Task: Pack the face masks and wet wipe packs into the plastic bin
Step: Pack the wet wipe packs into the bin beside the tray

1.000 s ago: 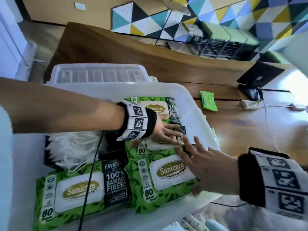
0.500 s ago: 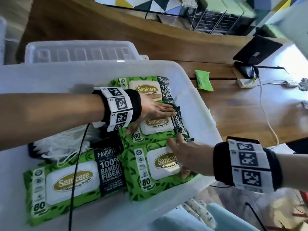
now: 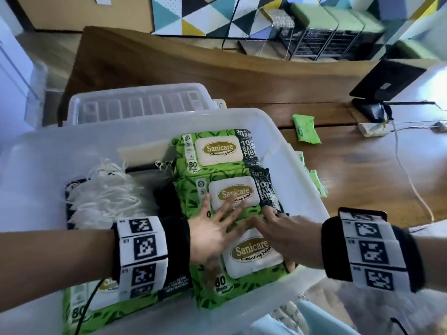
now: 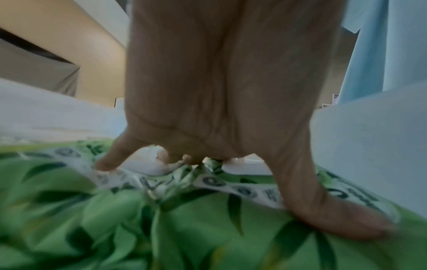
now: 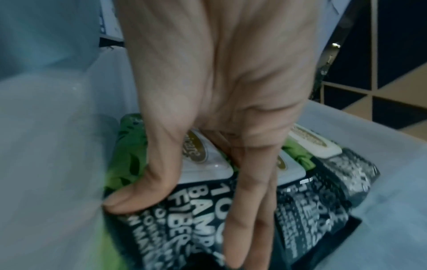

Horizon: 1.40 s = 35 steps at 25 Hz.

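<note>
A clear plastic bin (image 3: 300,180) holds three green Sanicare wet wipe packs in a column: far pack (image 3: 219,148), middle pack (image 3: 242,189), near pack (image 3: 251,255). Another pack (image 3: 79,308) lies at the bin's near left, partly under my left wrist. White face masks (image 3: 104,197) with tangled ear loops fill the left side. My left hand (image 3: 217,230) lies flat with spread fingers on the middle pack's lid and the seam below it. My right hand (image 3: 273,226) rests with straight fingers on the packs' black right ends (image 5: 203,206), thumb at the near pack's edge.
The bin's clear lid (image 3: 137,105) lies just behind the bin on the wooden table (image 3: 362,180). A small green wipe pack (image 3: 306,129) is on the table to the right; more small green packs (image 3: 316,182) sit against the bin's right wall. A power strip (image 3: 372,128) with a cable lies further right.
My left hand has slid back toward me, from the far and middle packs onto the middle pack and the seam with the near one. My right hand stays at the packs' right ends.
</note>
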### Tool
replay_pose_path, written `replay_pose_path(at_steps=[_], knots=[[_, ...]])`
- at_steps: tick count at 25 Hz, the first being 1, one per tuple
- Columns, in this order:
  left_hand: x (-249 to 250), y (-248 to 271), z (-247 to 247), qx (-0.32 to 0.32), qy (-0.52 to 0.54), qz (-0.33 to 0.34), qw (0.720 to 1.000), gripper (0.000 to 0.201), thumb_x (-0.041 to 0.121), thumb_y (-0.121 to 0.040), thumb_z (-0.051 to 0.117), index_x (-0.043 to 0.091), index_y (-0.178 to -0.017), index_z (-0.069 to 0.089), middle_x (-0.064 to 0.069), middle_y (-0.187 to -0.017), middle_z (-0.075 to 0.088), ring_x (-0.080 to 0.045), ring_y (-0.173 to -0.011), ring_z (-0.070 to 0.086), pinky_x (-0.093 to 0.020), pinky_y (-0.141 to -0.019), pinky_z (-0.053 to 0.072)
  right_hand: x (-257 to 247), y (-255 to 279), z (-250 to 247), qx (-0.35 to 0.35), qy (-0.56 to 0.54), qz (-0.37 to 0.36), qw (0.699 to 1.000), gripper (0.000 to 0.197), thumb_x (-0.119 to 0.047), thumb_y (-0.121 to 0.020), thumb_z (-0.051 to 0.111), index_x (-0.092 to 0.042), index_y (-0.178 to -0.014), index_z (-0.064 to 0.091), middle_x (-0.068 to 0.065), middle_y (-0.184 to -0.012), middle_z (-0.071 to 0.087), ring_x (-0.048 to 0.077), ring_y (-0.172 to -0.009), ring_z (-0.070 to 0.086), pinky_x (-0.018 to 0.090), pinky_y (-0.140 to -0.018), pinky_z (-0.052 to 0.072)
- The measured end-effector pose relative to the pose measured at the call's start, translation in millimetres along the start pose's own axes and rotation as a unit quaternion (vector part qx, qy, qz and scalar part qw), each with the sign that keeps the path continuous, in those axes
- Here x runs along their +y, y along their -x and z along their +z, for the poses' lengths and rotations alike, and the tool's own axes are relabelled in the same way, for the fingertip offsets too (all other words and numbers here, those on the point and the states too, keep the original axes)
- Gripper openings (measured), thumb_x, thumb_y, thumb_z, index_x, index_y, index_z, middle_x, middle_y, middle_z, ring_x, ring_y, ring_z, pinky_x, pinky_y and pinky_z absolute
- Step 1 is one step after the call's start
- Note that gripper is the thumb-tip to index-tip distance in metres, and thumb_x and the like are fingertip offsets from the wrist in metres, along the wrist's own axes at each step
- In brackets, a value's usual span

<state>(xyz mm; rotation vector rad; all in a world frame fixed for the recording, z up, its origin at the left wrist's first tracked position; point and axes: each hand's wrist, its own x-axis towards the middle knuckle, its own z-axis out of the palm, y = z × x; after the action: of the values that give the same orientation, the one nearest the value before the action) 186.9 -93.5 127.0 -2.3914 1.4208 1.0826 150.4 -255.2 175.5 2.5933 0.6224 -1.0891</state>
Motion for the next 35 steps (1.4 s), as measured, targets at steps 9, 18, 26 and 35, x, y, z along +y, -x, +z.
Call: replay_pose_path(at_steps=[9, 18, 26, 35], knots=[[12.5, -21.4, 20.3, 0.069, 0.001, -0.107, 0.992, 0.064, 0.031, -0.102, 0.026, 0.023, -0.147, -0.019, -0.008, -0.151, -0.035, -0.030, -0.139, -0.031, -0.068, -0.103, -0.012, -6.2, -3.2, -3.9, -0.025, 0.053, 0.016, 0.998, 0.059, -0.016, -0.092, 0.051, -0.006, -0.140, 0.018, 0.023, -0.134, 0.034, 0.031, -0.110, 0.052, 0.035, -0.068, 0.036], [27.0, 4.1, -11.6, -0.010, -0.100, -0.081, 0.992, 0.090, 0.019, -0.096, 0.048, 0.004, -0.140, -0.029, -0.022, -0.142, -0.039, -0.044, -0.134, -0.030, -0.063, -0.113, 0.003, 80.2, 63.1, 3.9, 0.238, -0.239, -0.020, 0.941, 0.045, -0.037, -0.086, 0.060, -0.021, -0.125, 0.047, -0.005, -0.104, 0.063, -0.001, -0.074, 0.061, 0.019, -0.070, 0.051], [73.1, 20.2, -90.8, 0.249, 0.045, -0.113, 0.961, 0.066, 0.035, -0.094, 0.048, 0.029, -0.150, 0.013, 0.007, -0.148, 0.038, -0.013, -0.130, 0.044, -0.028, -0.109, 0.033, 216.4, -22.9, 88.7, 0.226, -0.225, 0.098, 0.943, 0.032, -0.015, -0.088, 0.062, -0.014, -0.119, 0.053, 0.007, -0.117, 0.064, 0.011, -0.090, 0.059, 0.023, -0.080, 0.046], [187.1, -65.1, -183.2, 0.453, 0.323, -0.120, 0.822, 0.052, 0.024, -0.092, 0.056, 0.036, -0.140, 0.039, 0.005, -0.140, 0.050, -0.005, -0.124, 0.050, -0.008, -0.101, 0.030, 252.0, -88.1, 133.6, 0.078, 0.058, 0.034, 0.995, 0.106, -0.029, -0.078, 0.072, -0.009, -0.148, -0.005, 0.017, -0.156, -0.004, 0.034, -0.144, -0.005, 0.044, -0.117, 0.005]])
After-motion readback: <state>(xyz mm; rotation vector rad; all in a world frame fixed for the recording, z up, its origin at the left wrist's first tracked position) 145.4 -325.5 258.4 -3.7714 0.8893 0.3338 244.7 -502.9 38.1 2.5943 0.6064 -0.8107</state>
